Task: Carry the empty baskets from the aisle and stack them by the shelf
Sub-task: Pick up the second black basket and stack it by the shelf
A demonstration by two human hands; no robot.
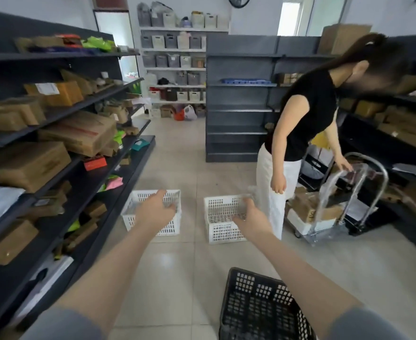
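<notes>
Ahead, two white baskets side by side, long axes running away; both hands' fingers spread, empty.

Reaching for two white baskets on the aisle floor

My left hand covers the 11 o'clock basket, my right hand the 12 o'clock basket; both spread, neither gripping.

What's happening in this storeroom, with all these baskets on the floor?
Someone is reaching both arms toward two empty white baskets in the aisle: the left hand over the left white basket, the right hand over the right white basket. Neither is lifted yet. A black basket sits nearer. Another person tends a trolley.
</notes>
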